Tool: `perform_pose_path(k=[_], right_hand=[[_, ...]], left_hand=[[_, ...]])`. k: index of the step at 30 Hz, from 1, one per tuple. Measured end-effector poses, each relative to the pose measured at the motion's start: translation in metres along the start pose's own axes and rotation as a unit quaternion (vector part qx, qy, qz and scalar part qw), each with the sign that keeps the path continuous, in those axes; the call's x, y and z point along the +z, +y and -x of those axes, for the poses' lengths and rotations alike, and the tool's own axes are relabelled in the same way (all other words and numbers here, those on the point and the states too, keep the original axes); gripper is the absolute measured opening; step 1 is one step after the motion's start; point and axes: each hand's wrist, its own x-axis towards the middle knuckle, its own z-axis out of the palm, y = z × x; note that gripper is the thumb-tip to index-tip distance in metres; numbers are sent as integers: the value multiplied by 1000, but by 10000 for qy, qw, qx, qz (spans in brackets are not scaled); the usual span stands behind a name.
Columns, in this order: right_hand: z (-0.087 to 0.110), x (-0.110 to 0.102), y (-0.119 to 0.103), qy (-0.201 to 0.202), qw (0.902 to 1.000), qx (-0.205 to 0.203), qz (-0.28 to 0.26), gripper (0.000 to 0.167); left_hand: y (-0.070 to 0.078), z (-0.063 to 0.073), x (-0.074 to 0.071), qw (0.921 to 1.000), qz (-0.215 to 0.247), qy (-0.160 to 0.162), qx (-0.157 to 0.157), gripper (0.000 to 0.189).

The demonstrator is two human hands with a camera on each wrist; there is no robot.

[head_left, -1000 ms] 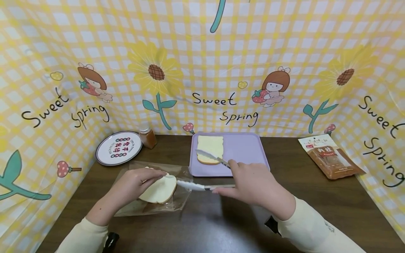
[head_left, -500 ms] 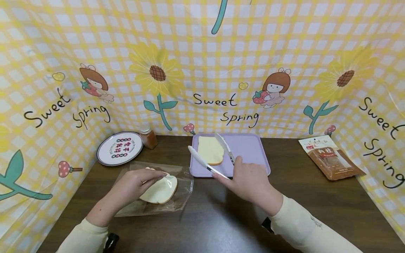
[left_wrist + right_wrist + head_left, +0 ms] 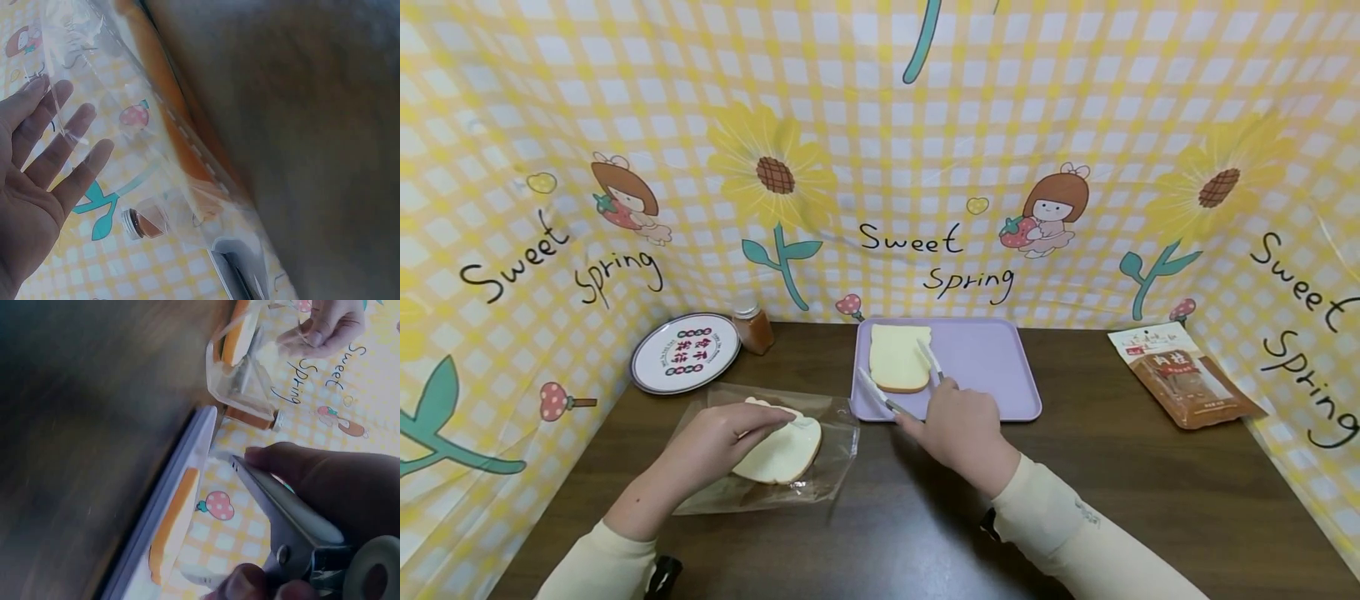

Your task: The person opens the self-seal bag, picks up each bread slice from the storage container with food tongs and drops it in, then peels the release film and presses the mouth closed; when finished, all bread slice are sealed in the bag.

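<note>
My left hand (image 3: 733,437) pinches the upper film of a clear plastic bag (image 3: 835,475), with the other fingers nearly straight. Inside the bag lies a bread slice (image 3: 782,454), partly hidden under the hand. My right hand (image 3: 962,429) grips a pair of tongs (image 3: 931,358) with pale tips. Their arms stand spread over the near end of another bread slice (image 3: 895,354) on a lilac tray (image 3: 992,375), one tip to each side. In the right wrist view, the tongs' pivot and ring-shaped end (image 3: 375,569) show beside the palm; whether the tips touch the bread I cannot tell.
A white plate with red lettering (image 3: 658,362) lies at the back left beside a jar of brown powder (image 3: 752,331). At the right lies a packet of brown powder (image 3: 1187,383). A yellow checked cloth (image 3: 880,167) stands behind the dark table (image 3: 895,533).
My right hand has swung the tongs from near the bagged bread up and right to the slice on the tray, then lowered them around it. The left hand has stayed put.
</note>
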Motion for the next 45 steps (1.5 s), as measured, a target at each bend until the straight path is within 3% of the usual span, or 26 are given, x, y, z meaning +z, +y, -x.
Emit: perform_pose_path(k=[7,9,12,17,24,31,38,45], right_hand=[[-2,9,-15,1048,9925,-21,630,93],[-2,12,-17,1180,9902,-8,741,92],[-2,15,-16,1111,9910,52,739,92],[-3,13,-5,639,9960,111,615,94],[-7,15,22,-24,9993,350,-125,89],[-7,25,33,-75,9997,203,-132,96],[-10,25,27,-41,9997,241,-43,98],[-15,22,16,-185,9990,398,-52,102]], left_hand=[[-1,1,1,10000,-40,48,36,33],[-1,2,2,10000,-62,50,55,33],[-2,2,2,9999,-65,60,77,33],[-3,3,2,9999,-4,111,90,34],[0,2,2,9999,91,63,96,35],[3,0,2,9999,42,89,45,33],[5,1,2,9999,1,-11,-102,32],[6,0,2,10000,-38,25,-50,33]])
